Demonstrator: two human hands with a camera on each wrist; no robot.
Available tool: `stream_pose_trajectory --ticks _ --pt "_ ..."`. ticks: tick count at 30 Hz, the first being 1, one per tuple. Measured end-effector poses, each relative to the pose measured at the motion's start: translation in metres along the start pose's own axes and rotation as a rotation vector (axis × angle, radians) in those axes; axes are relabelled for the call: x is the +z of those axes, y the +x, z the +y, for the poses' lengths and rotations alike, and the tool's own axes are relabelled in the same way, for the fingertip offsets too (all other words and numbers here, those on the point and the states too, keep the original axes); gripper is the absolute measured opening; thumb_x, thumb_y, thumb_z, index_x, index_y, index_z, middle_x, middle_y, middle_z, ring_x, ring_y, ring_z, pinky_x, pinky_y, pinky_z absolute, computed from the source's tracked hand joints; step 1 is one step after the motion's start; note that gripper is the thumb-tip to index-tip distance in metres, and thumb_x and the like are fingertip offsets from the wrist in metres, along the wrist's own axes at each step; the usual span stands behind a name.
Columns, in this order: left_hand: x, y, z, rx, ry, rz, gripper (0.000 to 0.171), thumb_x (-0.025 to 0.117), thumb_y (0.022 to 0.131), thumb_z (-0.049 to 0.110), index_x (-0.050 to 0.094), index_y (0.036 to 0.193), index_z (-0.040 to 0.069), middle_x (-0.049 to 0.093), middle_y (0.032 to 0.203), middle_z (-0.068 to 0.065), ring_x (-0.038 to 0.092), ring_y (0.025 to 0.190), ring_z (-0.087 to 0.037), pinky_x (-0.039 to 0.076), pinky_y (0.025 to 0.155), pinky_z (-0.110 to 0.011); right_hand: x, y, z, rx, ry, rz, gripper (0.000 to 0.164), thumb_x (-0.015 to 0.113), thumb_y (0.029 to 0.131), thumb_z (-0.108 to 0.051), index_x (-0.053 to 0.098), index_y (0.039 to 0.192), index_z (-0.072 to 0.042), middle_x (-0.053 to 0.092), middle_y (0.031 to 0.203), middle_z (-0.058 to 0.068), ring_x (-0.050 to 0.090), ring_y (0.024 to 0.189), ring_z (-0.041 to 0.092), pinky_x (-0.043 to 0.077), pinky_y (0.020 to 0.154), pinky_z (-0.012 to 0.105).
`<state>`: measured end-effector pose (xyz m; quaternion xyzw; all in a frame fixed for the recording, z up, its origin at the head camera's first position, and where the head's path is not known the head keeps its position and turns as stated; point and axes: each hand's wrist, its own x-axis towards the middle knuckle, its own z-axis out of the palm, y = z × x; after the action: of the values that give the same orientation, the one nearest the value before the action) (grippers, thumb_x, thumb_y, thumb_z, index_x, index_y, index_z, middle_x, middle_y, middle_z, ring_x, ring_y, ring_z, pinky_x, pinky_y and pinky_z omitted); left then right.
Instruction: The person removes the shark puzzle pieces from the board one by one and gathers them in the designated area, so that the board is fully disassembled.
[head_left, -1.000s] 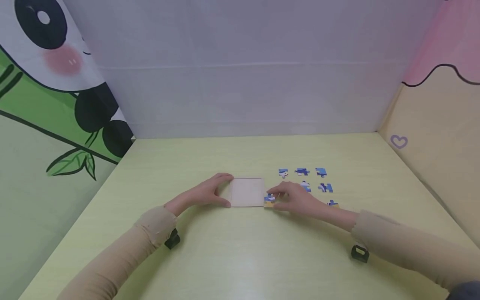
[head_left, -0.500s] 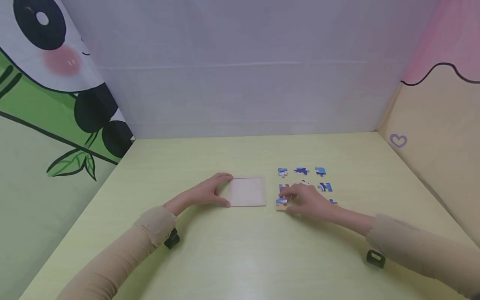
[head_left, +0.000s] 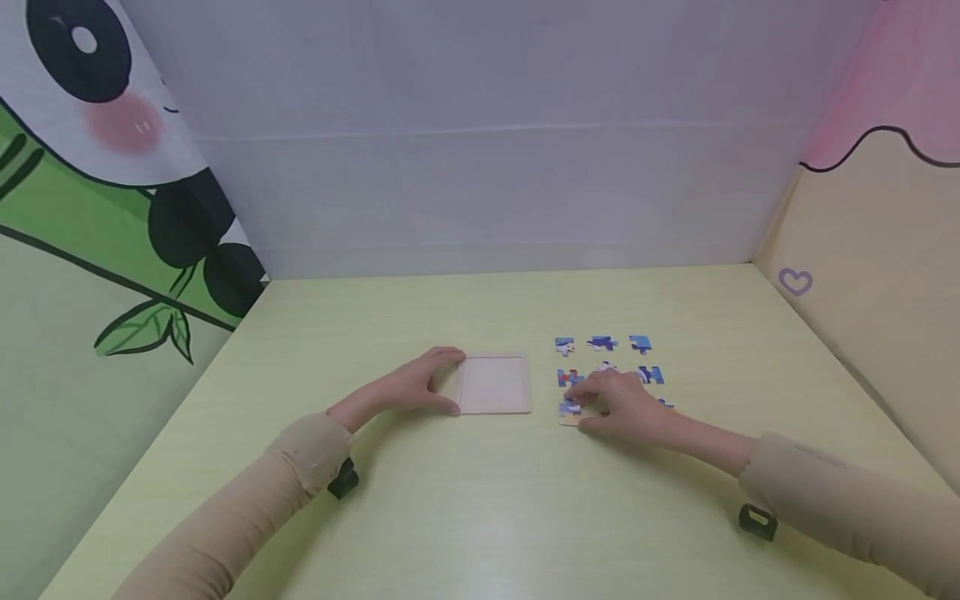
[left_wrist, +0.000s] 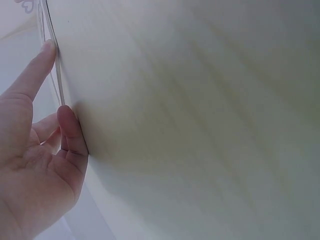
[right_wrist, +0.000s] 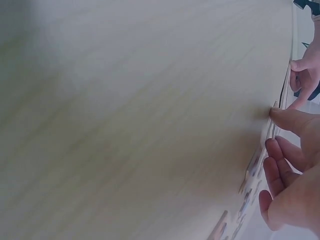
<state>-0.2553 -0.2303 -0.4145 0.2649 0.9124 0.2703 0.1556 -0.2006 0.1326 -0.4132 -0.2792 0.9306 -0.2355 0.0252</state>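
Note:
A square, pale puzzle tray (head_left: 495, 385) lies flat on the table in the head view. My left hand (head_left: 411, 385) holds it at its left side, thumb at the near corner and a finger at the far corner. Right of the tray, my right hand (head_left: 622, 406) pinches a puzzle piece (head_left: 569, 414) with blue, white and yellow print between thumb and fingers, low over the tabletop. A red and blue piece (head_left: 567, 377) lies just beyond it. The right wrist view shows the right hand's thumb and fingers (right_wrist: 272, 145) close to the table, seen edge-on.
Loose puzzle pieces lie in rough rows, including a far-left piece (head_left: 565, 345), a dark blue piece (head_left: 602, 342) and a far-right piece (head_left: 641, 343). My right hand partly covers others. A printed cloth wall (head_left: 510, 192) stands behind the table (head_left: 450, 517).
My right hand has drawn the puzzle piece rightward from beside the tray's right edge to the near-left end of the rows, uncovering the red and blue piece. The left hand stays put.

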Motion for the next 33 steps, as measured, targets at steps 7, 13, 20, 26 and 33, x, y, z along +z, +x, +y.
stream_pose_trajectory --ticks 7,13,20,26,33 --pt "0.0017 0.0006 -0.0029 0.002 0.009 0.000 0.091 0.081 0.080 0.038 0.034 0.153 0.011 0.028 0.160 -0.013 0.048 0.082 -0.013 0.042 0.081 -0.028 -0.0046 -0.0021 0.0015 -0.021 -0.030 -0.019 0.037 0.082 0.079 -0.021 0.074 0.115 -0.017 0.072 0.102 -0.007 0.057 0.096 0.012 0.034 0.080 0.034" --pt "0.0014 0.0003 -0.0031 -0.002 0.006 0.001 0.091 0.081 0.081 0.038 0.034 0.154 0.012 0.028 0.161 -0.011 0.048 0.082 -0.013 0.042 0.082 -0.028 -0.0077 -0.0015 0.0042 -0.011 -0.021 -0.045 0.039 0.081 0.079 -0.021 0.073 0.117 -0.019 0.072 0.109 -0.006 0.059 0.103 0.015 0.036 0.083 0.037" --pt "0.0004 -0.0010 -0.0007 0.012 -0.003 0.005 0.090 0.081 0.081 0.036 0.035 0.153 0.010 0.029 0.160 -0.013 0.047 0.081 -0.014 0.041 0.080 -0.028 -0.0067 0.0000 0.0069 -0.019 -0.021 -0.040 0.039 0.081 0.079 -0.023 0.074 0.117 -0.021 0.072 0.109 -0.006 0.059 0.102 0.015 0.035 0.082 0.036" --pt "-0.0003 -0.0013 0.0039 0.011 0.000 0.010 0.089 0.081 0.081 0.035 0.035 0.153 0.009 0.030 0.160 -0.013 0.047 0.083 -0.014 0.040 0.083 -0.030 -0.0071 0.0007 0.0075 -0.014 -0.026 -0.049 0.039 0.081 0.079 -0.024 0.074 0.117 -0.021 0.071 0.110 -0.006 0.058 0.103 0.016 0.034 0.082 0.036" --pt "0.0007 -0.0008 0.0043 0.005 -0.002 0.009 0.089 0.081 0.082 0.035 0.035 0.153 0.010 0.029 0.160 -0.013 0.047 0.084 -0.015 0.040 0.083 -0.030 -0.0075 0.0004 0.0071 0.008 -0.022 -0.063 0.040 0.082 0.079 -0.024 0.073 0.118 -0.022 0.071 0.111 -0.005 0.057 0.104 0.016 0.032 0.083 0.037"
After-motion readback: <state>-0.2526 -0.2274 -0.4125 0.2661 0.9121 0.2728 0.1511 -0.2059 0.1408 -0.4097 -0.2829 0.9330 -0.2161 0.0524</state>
